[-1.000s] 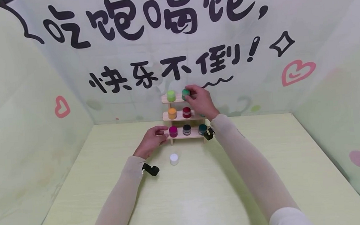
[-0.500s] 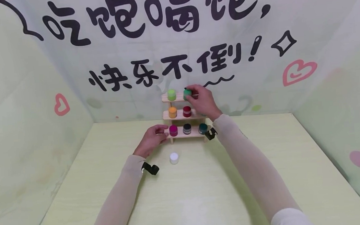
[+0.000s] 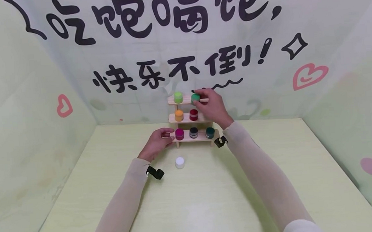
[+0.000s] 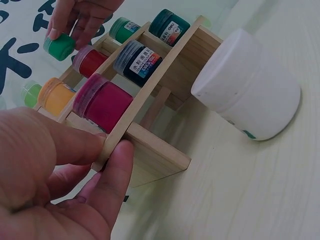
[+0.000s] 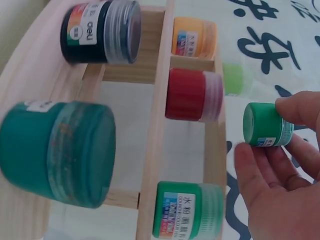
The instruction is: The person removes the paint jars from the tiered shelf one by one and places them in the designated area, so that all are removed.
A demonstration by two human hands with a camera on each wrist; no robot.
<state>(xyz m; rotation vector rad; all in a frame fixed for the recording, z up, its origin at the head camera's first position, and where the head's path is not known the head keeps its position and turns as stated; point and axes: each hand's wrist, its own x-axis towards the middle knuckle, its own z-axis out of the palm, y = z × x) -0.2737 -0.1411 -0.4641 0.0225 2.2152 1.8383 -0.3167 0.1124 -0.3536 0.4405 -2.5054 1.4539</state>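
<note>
A three-tier wooden rack point(image 3: 186, 100) bears small paint jars. My left hand point(image 3: 157, 143) pinches the left end of its bottom shelf point(image 4: 120, 137) between thumb and fingers. Between the thumb and fingers of my right hand point(image 3: 213, 105) is a green paint jar point(image 5: 262, 125), at the right part of the top tier; whether it touches the shelf I cannot tell. A light green jar point(image 3: 178, 97) stands left on that tier. The middle tier bears an orange jar point(image 3: 178, 115), a red jar point(image 3: 193, 114) and another green jar point(image 5: 187, 212), which my right arm hides in the head view.
On the bottom tier stand a magenta jar point(image 3: 179, 134), a black jar point(image 3: 193, 132) and a dark teal jar point(image 3: 210, 132). A white jar point(image 3: 179, 163) stands on the table point(image 3: 191, 197) before the rack. Directly behind rises a printed backdrop point(image 3: 125, 109).
My right hand has shifted slightly to the right along the top tier, carrying the green paint jar. The left hand keeps its hold on the rack.
</note>
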